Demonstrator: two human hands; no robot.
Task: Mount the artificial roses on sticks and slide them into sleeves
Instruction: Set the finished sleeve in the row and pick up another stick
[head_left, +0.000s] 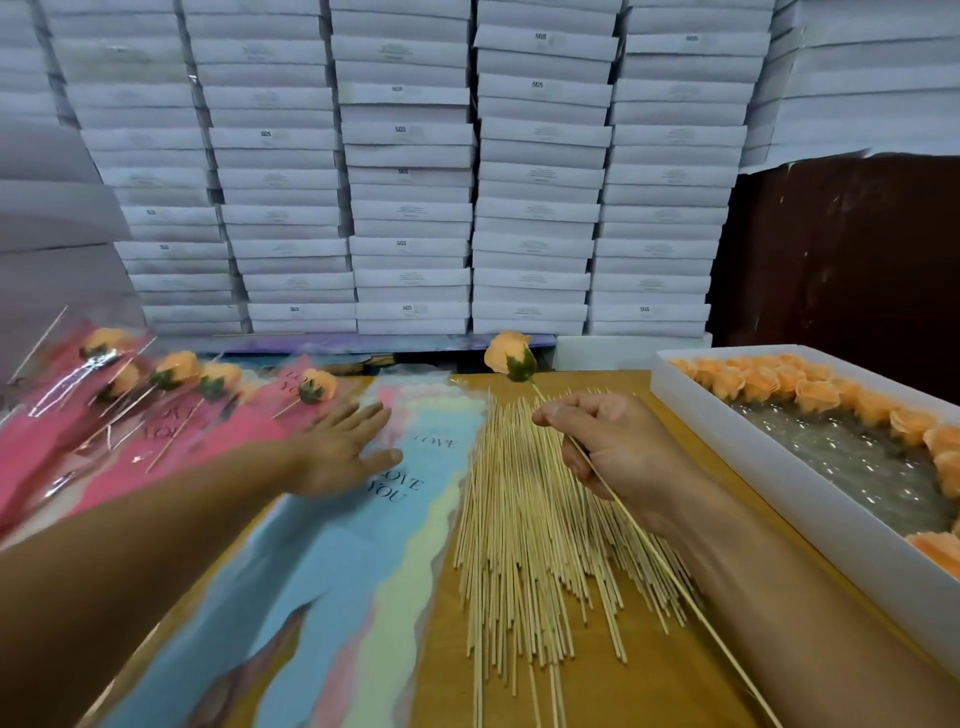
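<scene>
My right hand (613, 452) pinches a thin wooden stick (670, 577) with an orange artificial rose (510, 355) mounted on its far tip, held above the table. My left hand (343, 447) lies flat with straight fingers on a fanned stack of pastel sleeves (363, 551) printed "LOVE YOU". A loose pile of bare sticks (524, 545) lies between my hands. At the left, several finished roses in pink sleeves (171, 410) lie in a heap.
A white tray (779, 499) at the right holds several orange rose heads (810, 395) around its rim. A wall of stacked white boxes (410, 171) stands behind the wooden table (644, 680). A dark panel (852, 249) is at the back right.
</scene>
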